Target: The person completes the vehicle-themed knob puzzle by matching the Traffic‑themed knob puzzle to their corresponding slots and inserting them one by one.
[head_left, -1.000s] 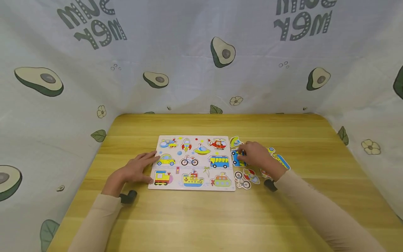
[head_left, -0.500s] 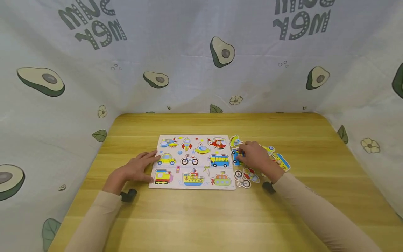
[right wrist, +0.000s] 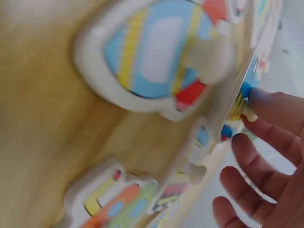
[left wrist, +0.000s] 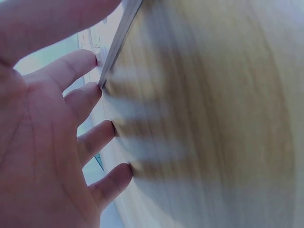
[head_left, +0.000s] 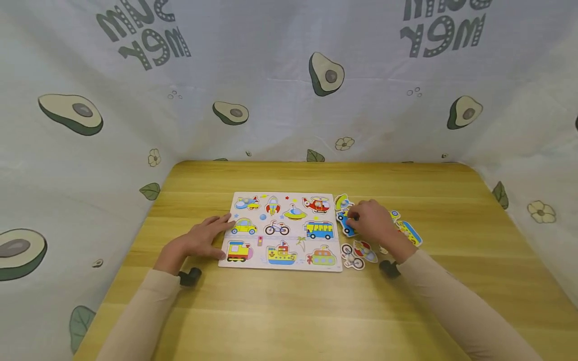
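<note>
Right hand (head_left: 374, 220) in a pinch on the bus piece (head_left: 345, 226), left hand (head_left: 202, 239) loose against the board (head_left: 260, 261), backward "summer" lettering (head_left: 153, 47) beyond

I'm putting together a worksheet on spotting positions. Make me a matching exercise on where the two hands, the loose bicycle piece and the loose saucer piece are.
1. left hand
2. right hand
3. loose bicycle piece
4. loose saucer piece

A. beside the near right corner of the board
B. at the board's left edge
C. beside the board's far right corner
D. pinching a blue piece

Pairs: 1-B, 2-D, 3-A, 4-C
</note>
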The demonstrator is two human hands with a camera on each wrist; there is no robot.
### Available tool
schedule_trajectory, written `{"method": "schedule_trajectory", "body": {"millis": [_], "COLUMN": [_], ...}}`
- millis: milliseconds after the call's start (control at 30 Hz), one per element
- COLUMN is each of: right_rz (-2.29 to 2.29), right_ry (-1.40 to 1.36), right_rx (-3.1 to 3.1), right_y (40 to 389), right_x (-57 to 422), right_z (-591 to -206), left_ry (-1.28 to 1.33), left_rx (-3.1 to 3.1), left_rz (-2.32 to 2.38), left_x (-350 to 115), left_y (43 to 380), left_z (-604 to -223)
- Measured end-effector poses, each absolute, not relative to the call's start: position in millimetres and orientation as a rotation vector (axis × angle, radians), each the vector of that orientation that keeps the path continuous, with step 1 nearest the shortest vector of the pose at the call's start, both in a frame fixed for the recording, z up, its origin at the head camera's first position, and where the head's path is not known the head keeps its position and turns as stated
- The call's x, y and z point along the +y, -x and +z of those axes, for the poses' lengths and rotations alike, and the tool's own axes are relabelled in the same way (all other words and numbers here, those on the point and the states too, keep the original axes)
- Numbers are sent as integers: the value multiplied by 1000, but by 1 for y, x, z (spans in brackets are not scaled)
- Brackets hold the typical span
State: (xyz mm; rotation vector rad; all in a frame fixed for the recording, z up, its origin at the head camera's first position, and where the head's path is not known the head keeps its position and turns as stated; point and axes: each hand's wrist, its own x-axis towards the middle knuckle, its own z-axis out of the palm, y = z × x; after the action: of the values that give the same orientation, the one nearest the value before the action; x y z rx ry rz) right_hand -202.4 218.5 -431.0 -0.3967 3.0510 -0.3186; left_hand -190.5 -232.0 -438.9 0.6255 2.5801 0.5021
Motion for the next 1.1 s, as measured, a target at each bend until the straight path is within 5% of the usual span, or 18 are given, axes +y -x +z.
{"method": "schedule_trajectory", "body": {"millis": [1100], "right_rz": [-491], "right_ry": [708], "right_rx": [2970], "right_y": [191], "right_x": [185], "right_z": [-420], "left_ry": [-625], "left_rx": [2559], "left_rz": [483], "left_x": [-224], "left_y": [193], "left_z": [-436]}}
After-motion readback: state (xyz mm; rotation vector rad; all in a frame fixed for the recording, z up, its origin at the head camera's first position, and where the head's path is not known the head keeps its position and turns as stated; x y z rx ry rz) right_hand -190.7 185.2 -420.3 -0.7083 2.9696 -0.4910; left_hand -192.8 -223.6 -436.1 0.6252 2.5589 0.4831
